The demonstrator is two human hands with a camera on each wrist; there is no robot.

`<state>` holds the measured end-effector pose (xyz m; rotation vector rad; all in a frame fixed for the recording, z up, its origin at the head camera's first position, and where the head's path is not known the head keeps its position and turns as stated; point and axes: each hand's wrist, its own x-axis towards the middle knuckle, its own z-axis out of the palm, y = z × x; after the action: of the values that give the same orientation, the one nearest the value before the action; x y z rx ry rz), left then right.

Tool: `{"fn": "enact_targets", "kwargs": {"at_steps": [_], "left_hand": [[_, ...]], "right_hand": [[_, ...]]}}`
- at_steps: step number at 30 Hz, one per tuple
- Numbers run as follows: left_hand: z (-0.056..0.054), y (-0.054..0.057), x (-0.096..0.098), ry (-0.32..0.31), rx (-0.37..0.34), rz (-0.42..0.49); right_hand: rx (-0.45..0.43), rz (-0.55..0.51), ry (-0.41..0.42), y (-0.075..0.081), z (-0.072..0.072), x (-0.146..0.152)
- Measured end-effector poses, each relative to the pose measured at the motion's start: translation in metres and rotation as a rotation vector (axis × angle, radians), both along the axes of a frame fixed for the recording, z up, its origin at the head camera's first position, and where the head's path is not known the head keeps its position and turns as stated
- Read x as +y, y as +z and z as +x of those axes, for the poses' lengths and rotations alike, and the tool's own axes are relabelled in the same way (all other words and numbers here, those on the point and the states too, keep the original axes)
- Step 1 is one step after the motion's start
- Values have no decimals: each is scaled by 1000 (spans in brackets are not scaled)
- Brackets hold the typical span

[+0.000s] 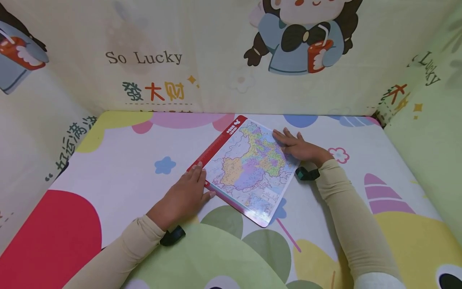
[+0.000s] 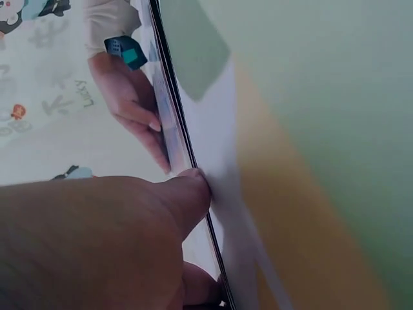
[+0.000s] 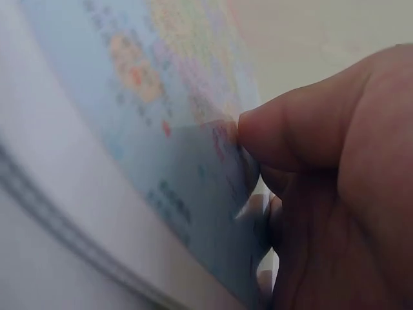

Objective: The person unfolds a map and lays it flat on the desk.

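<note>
Map lies askew on desk, mid-width, top corner near far edge. Left grip: fingers extended at map's left corner, nothing clasped. Right grip: fingers spread, touching far-right margin. Best practice: press 2 sides evenly.

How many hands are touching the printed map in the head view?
2. The left hand is at the left corner of the printed map, by its red strip; the right hand is on its upper-right edge. No others show.
</note>
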<state>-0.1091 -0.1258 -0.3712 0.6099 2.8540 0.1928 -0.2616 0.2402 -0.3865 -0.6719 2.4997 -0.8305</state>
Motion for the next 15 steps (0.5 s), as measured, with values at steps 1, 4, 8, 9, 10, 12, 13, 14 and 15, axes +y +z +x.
{"fn": "enact_targets", "kwargs": {"at_steps": [1,4,8,9,10,12,13,14,15], "left_hand": [[1,0,1,-5,3,-11],[3,0,2,-12,1,-33],[4,2,2,-20,-6,-57],[4,4,0,-29,-9,-64],[3,6,-1,-42,-12,-70],[1,9,-3,-65,-21,-78],[-1,11,-4,-76,-25,-76],[-3,13,-5,-93,-24,-73],[-6,13,-7,-119,-13,-67]], "right_hand": [[-14,-17,-11,0,0,1],[-40,-50,-30,-1,1,3],[-43,-57,-41,1,3,0],[-42,-53,-54,1,3,-1],[-47,-52,-73,1,2,-2],[-45,-42,-111,1,1,-3],[-43,-35,-137,0,1,-3],[-44,-29,-169,0,1,-2],[-35,-21,-197,0,1,-1]]}}
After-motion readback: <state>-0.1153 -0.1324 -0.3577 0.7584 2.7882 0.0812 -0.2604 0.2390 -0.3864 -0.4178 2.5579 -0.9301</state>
